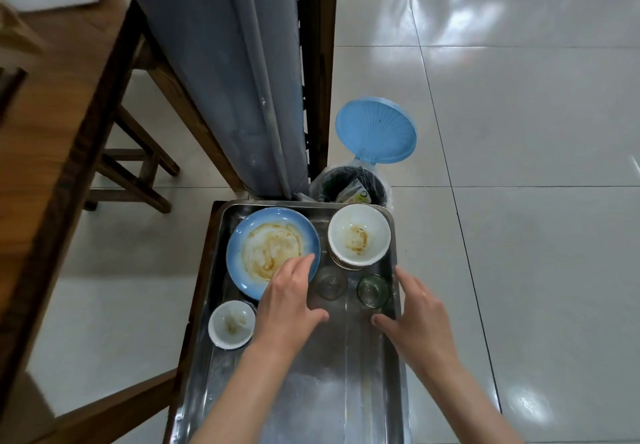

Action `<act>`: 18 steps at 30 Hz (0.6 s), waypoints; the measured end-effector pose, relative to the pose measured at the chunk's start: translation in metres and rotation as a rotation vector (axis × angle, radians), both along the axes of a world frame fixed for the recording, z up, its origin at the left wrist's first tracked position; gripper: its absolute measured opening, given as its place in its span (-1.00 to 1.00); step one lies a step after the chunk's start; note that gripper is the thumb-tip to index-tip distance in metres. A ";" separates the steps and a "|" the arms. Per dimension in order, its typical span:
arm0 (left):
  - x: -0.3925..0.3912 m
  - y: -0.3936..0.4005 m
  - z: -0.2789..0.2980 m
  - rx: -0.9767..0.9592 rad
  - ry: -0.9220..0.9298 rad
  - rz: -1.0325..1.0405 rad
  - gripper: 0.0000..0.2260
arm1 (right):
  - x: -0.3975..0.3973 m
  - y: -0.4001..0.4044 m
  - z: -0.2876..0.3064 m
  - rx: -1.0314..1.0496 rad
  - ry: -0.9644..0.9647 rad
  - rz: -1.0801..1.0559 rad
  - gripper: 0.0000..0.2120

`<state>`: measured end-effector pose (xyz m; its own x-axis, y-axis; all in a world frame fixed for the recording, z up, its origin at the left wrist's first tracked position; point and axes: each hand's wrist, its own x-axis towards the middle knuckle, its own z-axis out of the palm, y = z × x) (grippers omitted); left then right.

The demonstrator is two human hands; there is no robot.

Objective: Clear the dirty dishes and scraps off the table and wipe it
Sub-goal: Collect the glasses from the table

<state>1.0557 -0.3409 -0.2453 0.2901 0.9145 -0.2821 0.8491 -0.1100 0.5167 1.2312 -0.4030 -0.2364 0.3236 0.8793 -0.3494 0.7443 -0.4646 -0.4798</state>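
Glossy pale floor tiles (519, 114) spread to the right, with a wooden table (45, 153) at the left edge and a wooden stool (135, 173) under it. A long steel tray (346, 374) runs down the middle of the view, set on a dark wooden stand. On its far end sits a blue plate (263, 236) smeared with brown sauce, and beside it to the right a stack of white bowls (359, 236), the top one stained. A small white bowl (231, 324) lies near the left rim. Two empty glasses stand between the hands: a clear glass (330, 282) and a greenish glass (373, 290). The left hand (292, 300) hovers with loose, spread fingers over the plate's near edge, holding nothing. The right hand (417, 308) is likewise loose and empty, just beside the greenish glass. Beyond the tray stands a bin (349, 187) with its blue lid (375, 130) raised
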 end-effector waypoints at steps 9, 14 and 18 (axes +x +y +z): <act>-0.042 -0.011 0.092 -0.030 -0.128 -0.014 -0.10 | -0.040 -0.011 0.092 0.127 -0.032 0.042 -0.03; -0.084 -0.027 0.160 0.011 -0.191 -0.074 -0.09 | -0.087 -0.035 0.158 0.193 0.009 -0.004 0.02; -0.129 -0.052 0.220 0.041 -0.215 -0.094 -0.09 | -0.132 -0.067 0.207 0.208 0.018 0.008 0.03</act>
<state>0.9268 -0.3932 -0.0251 0.4235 0.8903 -0.1676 0.7049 -0.2077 0.6782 1.0996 -0.4702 -0.0293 0.3117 0.9356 -0.1661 0.7381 -0.3484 -0.5777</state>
